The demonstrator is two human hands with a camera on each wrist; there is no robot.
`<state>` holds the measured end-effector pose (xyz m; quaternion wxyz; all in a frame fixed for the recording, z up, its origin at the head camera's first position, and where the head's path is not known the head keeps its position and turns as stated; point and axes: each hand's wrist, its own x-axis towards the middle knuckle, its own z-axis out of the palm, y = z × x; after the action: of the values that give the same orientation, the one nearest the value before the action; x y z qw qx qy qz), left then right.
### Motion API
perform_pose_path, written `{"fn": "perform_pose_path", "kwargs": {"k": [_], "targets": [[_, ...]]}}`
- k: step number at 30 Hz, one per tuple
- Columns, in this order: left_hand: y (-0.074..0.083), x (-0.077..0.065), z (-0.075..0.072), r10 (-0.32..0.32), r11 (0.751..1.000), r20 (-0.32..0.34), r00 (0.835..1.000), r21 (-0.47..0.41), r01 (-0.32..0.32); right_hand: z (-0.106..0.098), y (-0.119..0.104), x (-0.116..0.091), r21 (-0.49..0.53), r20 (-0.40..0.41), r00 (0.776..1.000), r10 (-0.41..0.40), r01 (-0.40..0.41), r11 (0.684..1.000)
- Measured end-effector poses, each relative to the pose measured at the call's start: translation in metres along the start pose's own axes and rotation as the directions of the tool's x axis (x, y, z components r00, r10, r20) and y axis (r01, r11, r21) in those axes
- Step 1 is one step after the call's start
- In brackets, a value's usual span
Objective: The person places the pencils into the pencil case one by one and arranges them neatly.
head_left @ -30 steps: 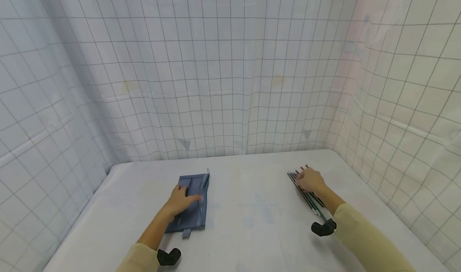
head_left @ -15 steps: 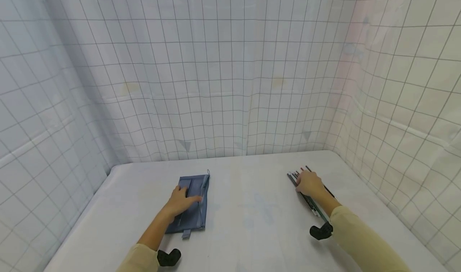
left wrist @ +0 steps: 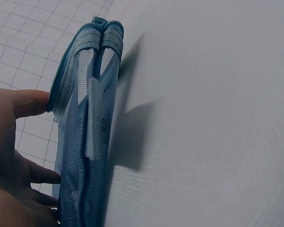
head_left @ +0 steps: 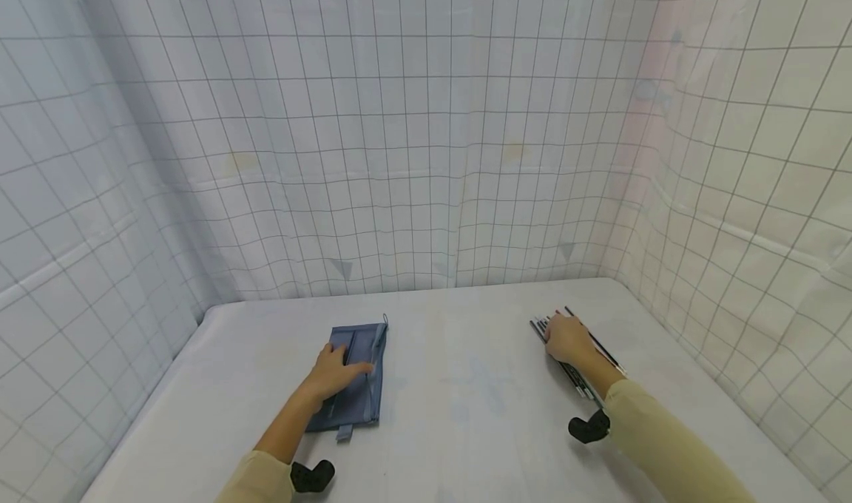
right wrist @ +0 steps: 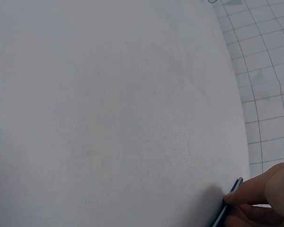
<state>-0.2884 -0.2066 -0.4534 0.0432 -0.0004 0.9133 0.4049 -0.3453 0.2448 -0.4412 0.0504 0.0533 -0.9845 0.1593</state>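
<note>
My left hand (head_left: 330, 373) rests on a flat blue zip pouch (head_left: 359, 403), thumb and fingers spread over it. Side-on in the left wrist view, the pouch (left wrist: 80, 156) shows its zip edge and a fabric tab, with fingertips at its face. At the right, my right hand (head_left: 569, 339) is down over a bundle of slim pencils (head_left: 577, 382), covering their middle. The right wrist view shows its thumb and fingers pinching a dark pencil (right wrist: 221, 215). A black pencil (head_left: 604, 352) lies along the outer side of that hand, apart from the bundle.
Everything lies on a white-covered table (head_left: 459, 392). Grid-patterned white curtains (head_left: 426, 155) hang behind it and on both sides. Black wrist devices (head_left: 589, 427) sit at both sleeve cuffs.
My right hand has lowered and shifted slightly toward me over the pencils. A black pencil now shows farther right, separated from the bundle. The left hand and pouch have stayed still.
</note>
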Motion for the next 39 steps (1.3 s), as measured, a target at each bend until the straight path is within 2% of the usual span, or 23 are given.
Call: {"fn": "perform_pose_path", "kwargs": {"k": [8,12,15,17,20,24,29,32,36,39], "targets": [[0.000,-0.001,0.000,0.003,1.000,-0.001,1.000,-0.010,-0.003,0.003,0.007,0.005,0.026,0.008,1.000,0.007,-0.007,1.000],[0.001,-0.002,0.000,0.004,1.000,0.001,1.000,-0.008,-0.004,-0.002,0.008,0.006,0.120,0.016,0.999,0.033,-0.035,0.992],[0.002,-0.002,-0.001,-0.001,1.000,0.002,1.000,-0.005,0.001,-0.007,0.006,0.006,0.229,0.045,0.996,0.076,-0.084,0.970],[0.002,-0.002,-0.001,-0.003,1.000,0.002,1.000,-0.004,0.003,-0.010,0.006,0.007,0.321,0.077,0.992,0.100,-0.120,0.940],[0.001,-0.001,-0.001,-0.005,1.000,0.002,1.000,0.000,0.005,-0.012,0.005,0.007,0.462,0.133,0.984,0.119,-0.168,0.871],[0.001,-0.001,-0.001,-0.003,1.000,0.003,1.000,0.007,0.003,-0.014,0.001,0.006,0.584,0.188,0.973,0.132,-0.219,0.782],[0.001,-0.001,-0.001,0.000,1.000,0.000,1.000,0.012,0.000,-0.016,-0.006,0.004,0.662,0.235,0.961,0.146,-0.268,0.700],[0.001,-0.001,-0.001,0.000,1.000,0.000,1.000,0.013,0.000,-0.016,-0.009,0.005,0.716,0.261,0.952,0.161,-0.303,0.629],[0.001,-0.001,0.000,-0.003,1.000,0.000,1.000,0.010,0.003,-0.012,-0.012,0.007,0.763,0.286,0.944,0.167,-0.329,0.556],[0.002,-0.001,0.000,-0.004,1.000,-0.002,1.000,0.010,0.004,-0.010,-0.016,0.007,0.776,0.300,0.938,0.176,-0.347,0.526]]}}
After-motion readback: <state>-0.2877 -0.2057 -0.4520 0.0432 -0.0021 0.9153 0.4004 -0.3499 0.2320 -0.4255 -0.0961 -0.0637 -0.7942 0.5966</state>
